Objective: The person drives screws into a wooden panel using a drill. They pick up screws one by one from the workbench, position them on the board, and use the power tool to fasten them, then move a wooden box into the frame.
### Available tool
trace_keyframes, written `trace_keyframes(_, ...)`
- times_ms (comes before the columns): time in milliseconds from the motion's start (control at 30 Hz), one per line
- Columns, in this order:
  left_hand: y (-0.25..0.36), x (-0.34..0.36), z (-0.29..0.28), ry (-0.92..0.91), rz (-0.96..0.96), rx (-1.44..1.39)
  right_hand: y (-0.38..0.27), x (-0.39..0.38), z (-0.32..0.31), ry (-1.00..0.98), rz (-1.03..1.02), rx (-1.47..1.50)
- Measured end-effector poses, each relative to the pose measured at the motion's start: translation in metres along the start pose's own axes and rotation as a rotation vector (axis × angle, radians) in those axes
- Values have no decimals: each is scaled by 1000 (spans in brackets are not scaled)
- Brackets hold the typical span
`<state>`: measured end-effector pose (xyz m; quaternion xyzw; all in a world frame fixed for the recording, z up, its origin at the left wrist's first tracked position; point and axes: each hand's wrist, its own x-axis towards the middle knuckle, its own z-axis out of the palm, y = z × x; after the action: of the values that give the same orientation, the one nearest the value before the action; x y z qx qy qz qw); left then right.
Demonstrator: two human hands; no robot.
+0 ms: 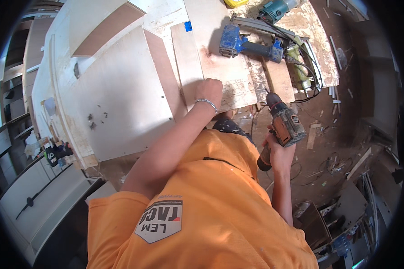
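Note:
My right hand [277,154] grips an orange-and-black cordless drill [283,125], its bit pointing up near the table's front edge. My left hand [208,92] is closed, resting over a light plywood strip [187,56] near the front edge; whatever its fingers hold, if anything, is hidden. Left of it lies a pale panel [116,85] with screws set along its edge and several loose screws [92,117] on top. A wider board [224,76] lies right of the strip, just beside my left hand.
A blue nail gun [232,41], an olive-green tool [300,71], a teal power tool [274,10] and black hoses crowd the worktable's back right. A panel piece [96,24] stands at back left. Panels line the left [40,188]; offcuts and cables lie on the floor [318,179].

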<state>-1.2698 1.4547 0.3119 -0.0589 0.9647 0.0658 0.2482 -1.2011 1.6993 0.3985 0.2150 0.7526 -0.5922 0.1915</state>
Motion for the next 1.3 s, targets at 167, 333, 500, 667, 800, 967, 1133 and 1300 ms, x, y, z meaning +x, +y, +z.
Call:
trace_keyframes(167, -5, -4, 11, 123, 33, 22, 11, -4, -8, -18, 51, 65)
trace_keyframes(333, 6, -26, -20, -16, -23, -651, 15, -1, -20, -181, -187, -150)
trace_keyframes(500, 6, -67, -47, -201, -114, -1780, 17, -7, -24, -346, -437, -246)
trace_keyframes(667, -19, -106, -73, -216, -140, -2184, -13, -8, -7, -502, -567, -407)
trace_keyframes(800, -39, -124, -83, -179, -107, -2266, -6, -5, 5, -485, -816, -579)
trace_keyframes(967, -71, -127, -84, -119, -185, -2323, -22, -8, 36, -593, -622, -663)
trace_keyframes(1133, -112, -123, -82, -233, -186, -2430, -45, -15, 61, -648, -593, -705)
trace_keyframes(1300, -126, -108, -73, -231, -285, -2836, -98, -41, 120, -561, -494, -744)
